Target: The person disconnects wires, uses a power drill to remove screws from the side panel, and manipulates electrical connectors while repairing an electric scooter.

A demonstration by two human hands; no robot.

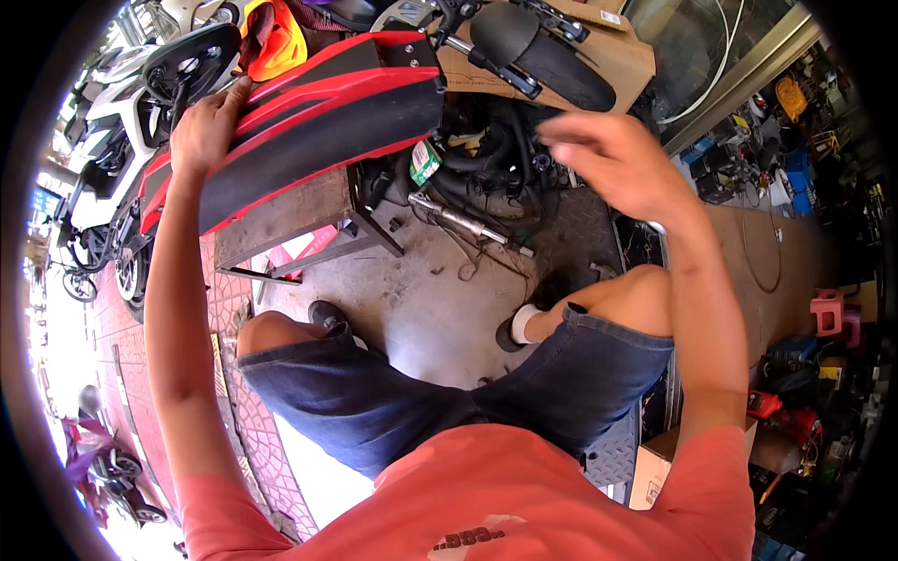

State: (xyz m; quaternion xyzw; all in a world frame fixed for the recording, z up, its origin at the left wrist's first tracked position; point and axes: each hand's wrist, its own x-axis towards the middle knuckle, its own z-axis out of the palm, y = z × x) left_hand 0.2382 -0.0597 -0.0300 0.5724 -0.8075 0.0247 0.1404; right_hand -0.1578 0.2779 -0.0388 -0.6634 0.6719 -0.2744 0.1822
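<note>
Motorcycles (138, 131) with white and black bodywork stand at the far left, above a strip of reddish paving (136, 374). Next comes the left hand (208, 131), laid over the upper left edge of a long red-and-black panel (327, 122); its fingers lie close together, but whether they pinch the rim cannot be told, since the tips are partly hidden. The panel lies slanting across a small metal-legged surface (304, 210), its left end lower in view than its right (that right end shows a few small bolts near the corner). Behind its top edge is a bright orange-and-yellow item (276, 42). Below, the person's denim shorts (374, 402) show, knees parted. Just right of the panel, a green-and-white box (425, 163) leans among dark hoses (510, 150), with a silver cylinder (458, 217) lying slantwise on the floor below it. Above them a black wheel (557, 65) sits against flattened cardboard (636, 70). The right hand (608, 154) hangs in the air beside the hoses, well apart from the panel, fingers loosely spread and blurred, with nothing visible in its grasp. At the far right stands a pink stool (827, 311) near assorted tools.
</note>
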